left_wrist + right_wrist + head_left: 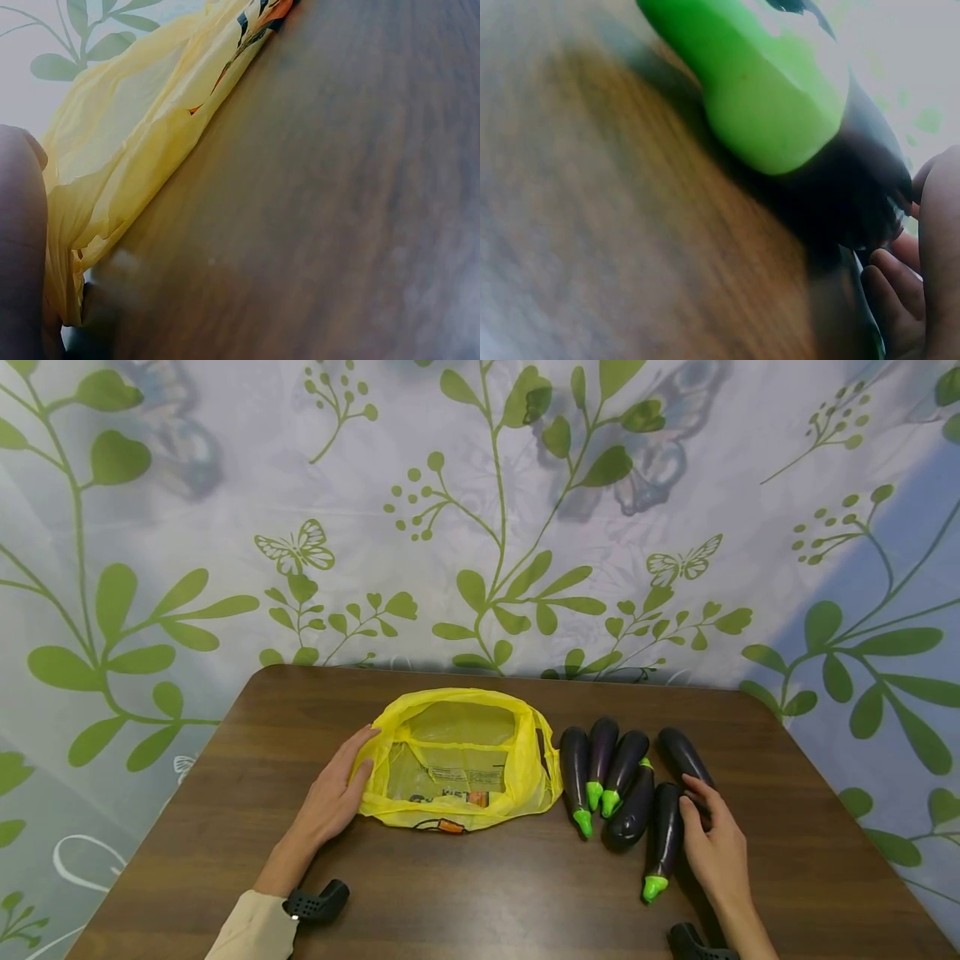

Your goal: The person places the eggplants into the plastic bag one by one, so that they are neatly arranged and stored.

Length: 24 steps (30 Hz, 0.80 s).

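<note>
A yellow plastic bag (532,777) lies with its wide mouth facing up and printed lettering visible inside. My left hand (335,789) rests against its left side, fingers extended along the yellow film; the left wrist view shows the bag's folded side (142,202) close to the thumb (19,247). To the right of the bag, my right hand (716,843) is at the rightmost eggplants, thumb beside the near eggplant (663,835) and fingers over the lower part of the farther eggplant (678,747). A green eggplant cap (772,112) fills much of the right wrist view.
More dark eggplants (575,768) with bright green caps lie close together against the bag's right side. All rest on a brown wooden table (480,893). A leaf-patterned cloth (337,502) hangs behind the table's far edge. Black wrist devices (318,903) sit at both wrists.
</note>
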Motion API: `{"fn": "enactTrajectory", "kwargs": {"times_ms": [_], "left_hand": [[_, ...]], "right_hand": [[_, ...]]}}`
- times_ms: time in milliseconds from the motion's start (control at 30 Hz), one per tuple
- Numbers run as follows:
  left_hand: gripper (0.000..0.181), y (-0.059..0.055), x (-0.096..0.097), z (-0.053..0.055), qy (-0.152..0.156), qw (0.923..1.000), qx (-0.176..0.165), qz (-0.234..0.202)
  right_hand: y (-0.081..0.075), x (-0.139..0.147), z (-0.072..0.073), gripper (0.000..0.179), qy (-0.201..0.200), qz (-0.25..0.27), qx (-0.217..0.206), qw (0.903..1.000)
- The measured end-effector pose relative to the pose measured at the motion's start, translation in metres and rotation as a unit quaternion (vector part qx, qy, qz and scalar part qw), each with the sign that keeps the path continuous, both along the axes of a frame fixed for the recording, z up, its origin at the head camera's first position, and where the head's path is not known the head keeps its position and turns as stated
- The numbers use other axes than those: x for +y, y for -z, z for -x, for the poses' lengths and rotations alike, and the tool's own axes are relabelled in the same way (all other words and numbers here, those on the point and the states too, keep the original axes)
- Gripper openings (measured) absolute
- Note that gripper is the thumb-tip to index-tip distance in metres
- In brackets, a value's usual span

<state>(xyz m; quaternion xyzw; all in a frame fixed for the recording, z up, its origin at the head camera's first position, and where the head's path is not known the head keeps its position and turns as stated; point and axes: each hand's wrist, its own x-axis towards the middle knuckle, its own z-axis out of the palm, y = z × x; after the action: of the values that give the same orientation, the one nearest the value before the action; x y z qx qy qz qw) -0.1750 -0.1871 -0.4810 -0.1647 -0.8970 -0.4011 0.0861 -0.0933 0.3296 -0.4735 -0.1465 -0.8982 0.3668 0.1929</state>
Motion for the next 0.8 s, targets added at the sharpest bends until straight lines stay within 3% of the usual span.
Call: {"fn": "enactTrajectory", "kwargs": {"times_ms": [233,567,800], "left_hand": [[0.056,0.0009,-0.0002,0.0010,-0.007,0.9992,-0.016,0.035],[0.051,0.0030,0.0003,0.0016,0.019,0.9984,0.023,0.047],[0.051,0.0023,0.0004,0.0008,0.002,0.9977,0.001,0.068]], "right_hand": [[-0.0013,0.0020,0.0001,0.043,-0.031,-0.003,-0.015,0.9994],[-0.0007,0.0036,-0.0001,0.045,-0.039,0.000,-0.026,0.9989],[-0.0012,0.0037,0.0003,0.045,-0.043,0.003,-0.031,0.9986]]}}
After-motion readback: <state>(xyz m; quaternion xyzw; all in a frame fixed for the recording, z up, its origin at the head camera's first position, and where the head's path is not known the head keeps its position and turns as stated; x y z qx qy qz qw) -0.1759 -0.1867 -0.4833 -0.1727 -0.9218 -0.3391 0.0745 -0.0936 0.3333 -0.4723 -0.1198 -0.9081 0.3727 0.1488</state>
